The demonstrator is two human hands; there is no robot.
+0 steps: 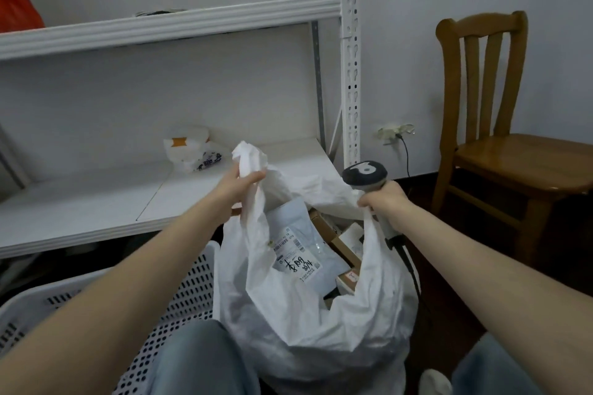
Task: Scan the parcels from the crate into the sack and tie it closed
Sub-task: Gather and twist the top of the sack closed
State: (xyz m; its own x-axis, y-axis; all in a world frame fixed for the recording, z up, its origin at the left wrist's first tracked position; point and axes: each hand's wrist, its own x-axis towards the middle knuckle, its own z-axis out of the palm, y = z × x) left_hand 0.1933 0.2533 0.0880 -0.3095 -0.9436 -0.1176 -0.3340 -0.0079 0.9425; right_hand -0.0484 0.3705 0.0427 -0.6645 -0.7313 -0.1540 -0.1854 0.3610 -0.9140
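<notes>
the white sack (305, 324) is held open just beside the perforated crate (192, 292). its rim is pinched by the left grip (239, 184) on one side and by the right grip (385, 199) on the other, the scanner (364, 175) also being clasped there. a labelled grey parcel (295, 244) is seen inside.

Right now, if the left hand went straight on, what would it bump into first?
Likely the lower shelf board behind the sack the left hand grips; depth is hard to judge.
</notes>
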